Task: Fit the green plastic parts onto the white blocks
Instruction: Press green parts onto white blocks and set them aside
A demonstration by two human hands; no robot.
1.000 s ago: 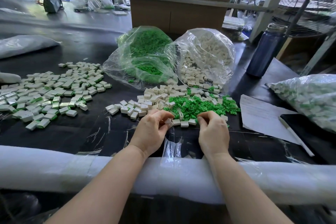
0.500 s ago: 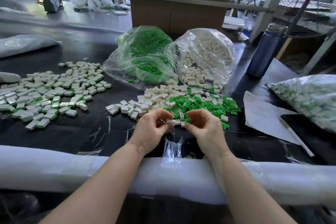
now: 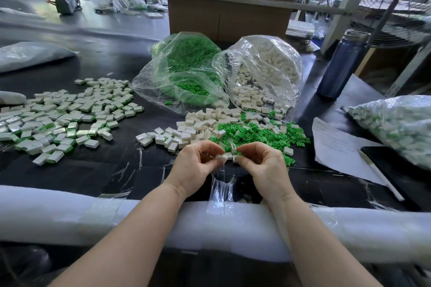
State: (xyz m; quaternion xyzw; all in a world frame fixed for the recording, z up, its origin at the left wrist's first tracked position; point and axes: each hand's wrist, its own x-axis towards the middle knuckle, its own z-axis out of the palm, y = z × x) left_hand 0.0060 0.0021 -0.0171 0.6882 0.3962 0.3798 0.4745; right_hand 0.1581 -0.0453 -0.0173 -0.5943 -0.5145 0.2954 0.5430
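A white block is pinched in the left hand near the bench's front edge; just beside it the right hand pinches a green part. Behind lie loose white blocks and green parts, then two open bags toward the far edge.

Blue bottle stands beyond paper sheet.

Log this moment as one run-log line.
left hand: pinches small white plastic block | right hand: pinches small green plastic part | pieces: apart, not yet fitted
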